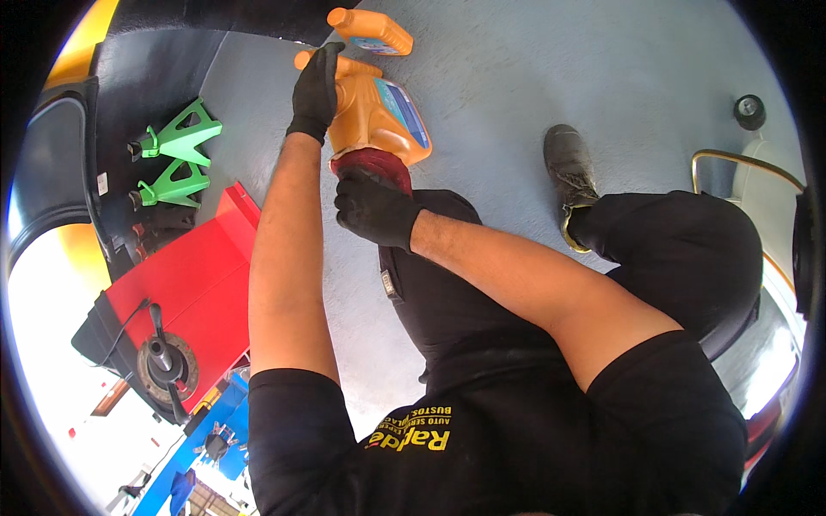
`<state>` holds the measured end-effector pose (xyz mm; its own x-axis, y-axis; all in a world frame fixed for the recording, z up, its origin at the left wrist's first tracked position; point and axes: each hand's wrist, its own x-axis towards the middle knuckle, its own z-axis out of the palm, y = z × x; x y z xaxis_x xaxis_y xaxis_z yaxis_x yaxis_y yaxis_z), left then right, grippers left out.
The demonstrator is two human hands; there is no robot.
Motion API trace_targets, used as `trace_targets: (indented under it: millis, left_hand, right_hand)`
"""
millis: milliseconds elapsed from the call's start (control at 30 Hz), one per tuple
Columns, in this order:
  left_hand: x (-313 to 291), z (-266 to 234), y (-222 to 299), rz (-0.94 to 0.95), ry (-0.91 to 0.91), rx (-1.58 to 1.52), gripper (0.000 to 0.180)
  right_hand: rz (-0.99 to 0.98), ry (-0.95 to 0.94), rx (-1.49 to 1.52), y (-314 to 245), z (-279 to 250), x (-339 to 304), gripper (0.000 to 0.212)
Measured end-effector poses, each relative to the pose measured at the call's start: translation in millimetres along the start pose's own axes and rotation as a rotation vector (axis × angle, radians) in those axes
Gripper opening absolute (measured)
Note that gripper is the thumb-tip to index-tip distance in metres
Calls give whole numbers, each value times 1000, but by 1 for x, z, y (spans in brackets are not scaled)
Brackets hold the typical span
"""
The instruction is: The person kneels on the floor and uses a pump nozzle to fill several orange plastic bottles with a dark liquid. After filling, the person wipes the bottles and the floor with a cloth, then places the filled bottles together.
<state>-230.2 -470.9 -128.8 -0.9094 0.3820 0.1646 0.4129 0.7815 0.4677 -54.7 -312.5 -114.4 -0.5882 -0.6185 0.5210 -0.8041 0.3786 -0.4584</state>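
Note:
A large orange plastic jug (366, 116) with a blue label lies tilted at the top middle, just beyond my knee. My left hand (316, 96), in a black glove, is closed around its upper left side; the fingertips are partly hidden. My right hand (376, 208), also gloved in black, grips a dark red cloth (376, 161) and presses it against the jug's near end. Right behind the jug shows part of another orange container (348, 65), mostly covered. A smaller orange bottle (383, 33) with an orange cap is on the floor beyond.
Two green jack stands (181, 138) are at the left, beside a dark panel. Nearer me is a red cabinet (185, 271) with a round metal part with a lever (163, 361) by it. My shoe (570, 168) rests on the grey floor (499, 86). A small black round object (749, 111) is far right.

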Motion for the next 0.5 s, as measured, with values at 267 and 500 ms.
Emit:
trace_targets:
  millis: [267, 500]
  left_hand:
    - [-84, -66, 48, -540, 692, -925, 63]
    - [-170, -5, 112, -874, 573, -1095, 54]
  right_hand:
    - [405, 493, 633, 60, -31, 31, 25]
    - [334, 410, 446, 75, 18, 24, 24]
